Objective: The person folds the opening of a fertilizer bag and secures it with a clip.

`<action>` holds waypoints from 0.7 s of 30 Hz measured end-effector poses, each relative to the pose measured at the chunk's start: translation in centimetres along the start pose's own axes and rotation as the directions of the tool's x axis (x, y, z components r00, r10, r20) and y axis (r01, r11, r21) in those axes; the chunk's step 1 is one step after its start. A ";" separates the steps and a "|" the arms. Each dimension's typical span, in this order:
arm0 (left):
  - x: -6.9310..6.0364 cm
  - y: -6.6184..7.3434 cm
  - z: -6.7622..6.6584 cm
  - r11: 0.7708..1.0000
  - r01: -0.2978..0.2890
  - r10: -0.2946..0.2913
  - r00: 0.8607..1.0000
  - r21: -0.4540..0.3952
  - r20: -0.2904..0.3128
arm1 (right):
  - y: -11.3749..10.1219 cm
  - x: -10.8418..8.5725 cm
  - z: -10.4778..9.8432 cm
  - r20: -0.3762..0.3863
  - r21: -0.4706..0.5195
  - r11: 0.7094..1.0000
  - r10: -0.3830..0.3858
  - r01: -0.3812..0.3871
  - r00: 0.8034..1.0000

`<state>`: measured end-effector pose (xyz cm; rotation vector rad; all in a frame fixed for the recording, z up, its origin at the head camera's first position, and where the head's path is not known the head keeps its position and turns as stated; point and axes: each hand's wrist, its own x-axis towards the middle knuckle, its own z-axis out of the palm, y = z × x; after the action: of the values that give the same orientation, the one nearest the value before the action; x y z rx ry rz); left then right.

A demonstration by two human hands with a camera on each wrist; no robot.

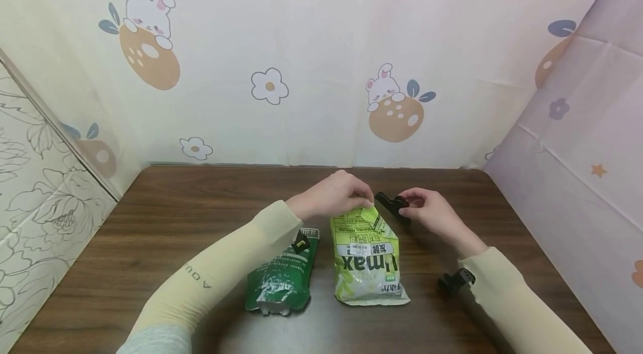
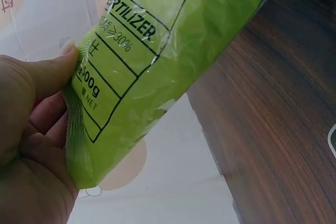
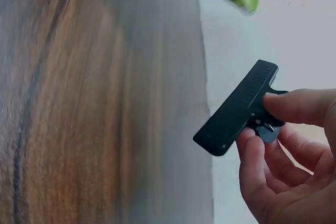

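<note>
A light green fertilizer bag [image 1: 365, 276] lies on the table, its lettering upside down in the head view. My left hand [image 1: 335, 195] pinches the sealed far end of this bag between thumb and fingers; in the left wrist view that green end [image 2: 157, 56] is lifted and slanted. A black wide-mouthed clip [image 1: 391, 204] is in my right hand [image 1: 433, 214], just right of the bag's raised end. The right wrist view shows thumb and fingers on the handles of the clip [image 3: 236, 111], its jaws together and apart from the bag.
A dark green packet [image 1: 281, 281] lies left of the fertilizer bag, partly hidden by my left forearm. The brown wooden table [image 1: 201, 197] ends at a patterned curtain [image 1: 321, 108] behind, with more printed cloth [image 1: 593, 136] at the right.
</note>
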<state>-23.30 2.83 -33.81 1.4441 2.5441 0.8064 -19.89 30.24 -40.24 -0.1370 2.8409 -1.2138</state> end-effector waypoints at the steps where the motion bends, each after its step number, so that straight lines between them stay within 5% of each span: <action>1: 0.0 0.0 0.0 1.000 0.005 -0.005 1.000 0.003 0.000 | -0.2 -0.2 -0.1 0.004 0.008 1.000 0.002 -0.002 1.000; 21: -0.1 0.2 0.1 0.998 0.056 -0.057 0.998 -0.026 -0.021 | -1.7 -3.5 -1.2 0.031 0.226 0.974 -0.022 0.015 0.999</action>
<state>-23.02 2.85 -33.77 1.3570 2.5682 0.8464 -16.41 30.26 -38.17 -0.1723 2.6540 -1.5114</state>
